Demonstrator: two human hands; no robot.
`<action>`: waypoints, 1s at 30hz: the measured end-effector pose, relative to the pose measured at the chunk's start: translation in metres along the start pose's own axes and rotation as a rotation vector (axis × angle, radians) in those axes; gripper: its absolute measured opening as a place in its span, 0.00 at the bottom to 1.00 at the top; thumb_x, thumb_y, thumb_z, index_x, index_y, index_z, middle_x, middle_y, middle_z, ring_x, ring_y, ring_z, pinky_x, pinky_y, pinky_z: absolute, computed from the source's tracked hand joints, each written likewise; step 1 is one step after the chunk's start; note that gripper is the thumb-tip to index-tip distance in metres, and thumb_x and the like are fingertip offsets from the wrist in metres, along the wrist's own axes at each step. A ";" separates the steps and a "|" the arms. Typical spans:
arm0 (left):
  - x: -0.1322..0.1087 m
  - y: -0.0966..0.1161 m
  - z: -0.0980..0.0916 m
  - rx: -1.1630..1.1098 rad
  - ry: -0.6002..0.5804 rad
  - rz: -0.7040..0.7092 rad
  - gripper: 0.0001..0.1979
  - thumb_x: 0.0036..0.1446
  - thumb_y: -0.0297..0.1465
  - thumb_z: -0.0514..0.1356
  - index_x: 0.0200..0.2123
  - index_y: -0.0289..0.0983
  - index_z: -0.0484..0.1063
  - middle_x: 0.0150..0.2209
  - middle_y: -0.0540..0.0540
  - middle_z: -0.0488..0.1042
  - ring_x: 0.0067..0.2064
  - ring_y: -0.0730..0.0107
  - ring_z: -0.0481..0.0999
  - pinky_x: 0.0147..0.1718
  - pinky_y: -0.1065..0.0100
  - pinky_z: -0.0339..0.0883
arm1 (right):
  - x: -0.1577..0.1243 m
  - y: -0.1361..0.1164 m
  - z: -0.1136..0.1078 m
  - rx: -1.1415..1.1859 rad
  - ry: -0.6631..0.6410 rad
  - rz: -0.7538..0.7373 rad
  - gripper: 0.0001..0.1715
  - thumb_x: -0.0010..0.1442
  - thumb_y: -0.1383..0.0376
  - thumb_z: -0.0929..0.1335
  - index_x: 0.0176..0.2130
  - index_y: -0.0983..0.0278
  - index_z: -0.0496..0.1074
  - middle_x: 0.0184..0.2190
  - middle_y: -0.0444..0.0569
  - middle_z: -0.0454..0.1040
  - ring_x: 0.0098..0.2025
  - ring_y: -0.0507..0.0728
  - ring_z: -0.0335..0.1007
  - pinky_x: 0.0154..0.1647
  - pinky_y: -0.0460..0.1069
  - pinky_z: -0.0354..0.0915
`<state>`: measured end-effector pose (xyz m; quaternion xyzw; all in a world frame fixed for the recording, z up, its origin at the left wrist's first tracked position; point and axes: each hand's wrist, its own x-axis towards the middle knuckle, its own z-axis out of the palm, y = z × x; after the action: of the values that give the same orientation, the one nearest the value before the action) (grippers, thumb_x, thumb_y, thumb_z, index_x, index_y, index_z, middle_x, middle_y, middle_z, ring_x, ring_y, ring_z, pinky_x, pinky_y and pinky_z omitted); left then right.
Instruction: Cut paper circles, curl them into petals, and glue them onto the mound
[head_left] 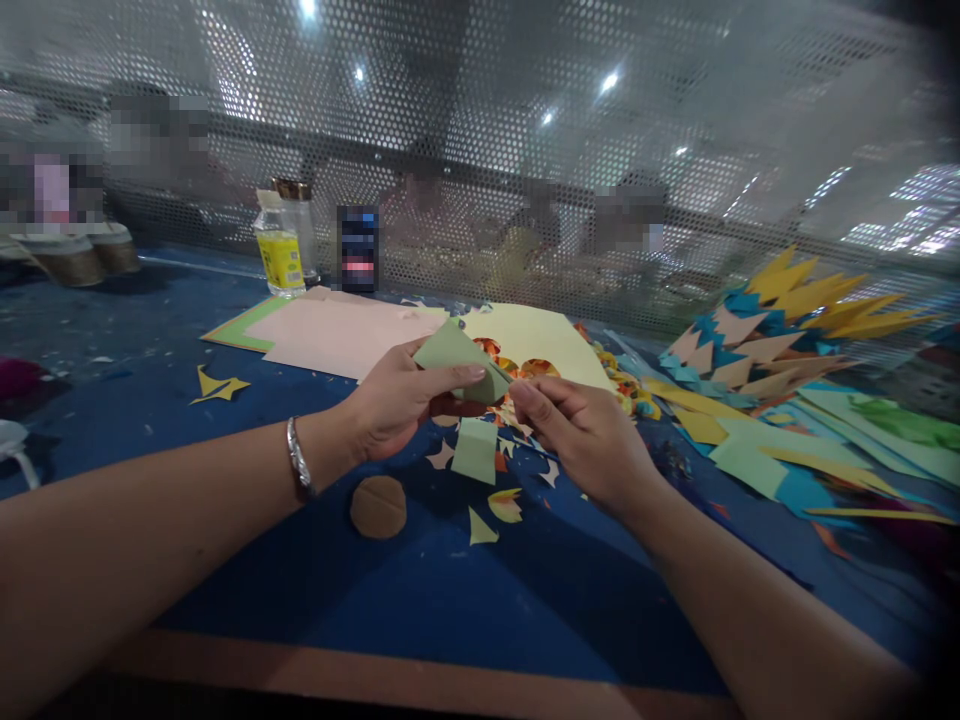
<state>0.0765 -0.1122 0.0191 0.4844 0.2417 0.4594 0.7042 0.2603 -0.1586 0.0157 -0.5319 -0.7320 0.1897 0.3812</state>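
Observation:
My left hand point(394, 400), with a silver bracelet at the wrist, grips a pale green piece of paper point(452, 352) between thumb and fingers above the table. At the paper's right corner, the thumb and forefinger of my right hand point(589, 435) are pinched together; whether they hold the paper's edge or something thin against it is hard to make out. Beneath the hands lie a light green paper strip point(475, 455), a brown cardboard disc point(379, 507), a small green triangle point(481, 528) and a yellow petal-like scrap point(506, 505).
Pink paper sheets point(330, 335) and a pale yellow sheet point(570, 340) lie behind my hands. A yellow-labelled bottle point(279, 250) and a phone point(358, 248) stand near the perforated metal screen point(480, 200). On the right are a spiky paper piece point(765, 325) and green sheets point(761, 455).

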 end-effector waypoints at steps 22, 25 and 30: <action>-0.001 -0.005 0.000 -0.011 -0.039 -0.047 0.10 0.46 0.28 0.69 0.31 0.33 0.73 0.30 0.47 0.77 0.31 0.68 0.77 0.32 0.64 0.74 | -0.002 0.001 0.000 -0.024 -0.002 -0.001 0.25 0.64 0.48 0.60 0.24 0.62 0.63 0.18 0.41 0.57 0.21 0.49 0.50 0.22 0.47 0.49; -0.001 -0.005 0.000 -0.009 -0.046 -0.057 0.10 0.46 0.28 0.69 0.31 0.33 0.73 0.30 0.47 0.77 0.31 0.69 0.76 0.31 0.65 0.73 | -0.001 0.002 0.001 -0.023 0.002 -0.003 0.25 0.64 0.48 0.60 0.25 0.62 0.64 0.19 0.41 0.57 0.21 0.49 0.51 0.22 0.47 0.49; -0.001 -0.005 -0.002 0.003 -0.061 -0.065 0.11 0.46 0.28 0.69 0.33 0.33 0.73 0.30 0.46 0.77 0.32 0.67 0.77 0.30 0.66 0.73 | -0.002 0.002 0.001 -0.058 0.009 -0.004 0.26 0.64 0.48 0.61 0.25 0.63 0.64 0.20 0.41 0.58 0.22 0.49 0.53 0.24 0.46 0.50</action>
<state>0.0769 -0.1126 0.0138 0.4910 0.2365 0.4209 0.7252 0.2616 -0.1595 0.0128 -0.5421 -0.7366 0.1651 0.3692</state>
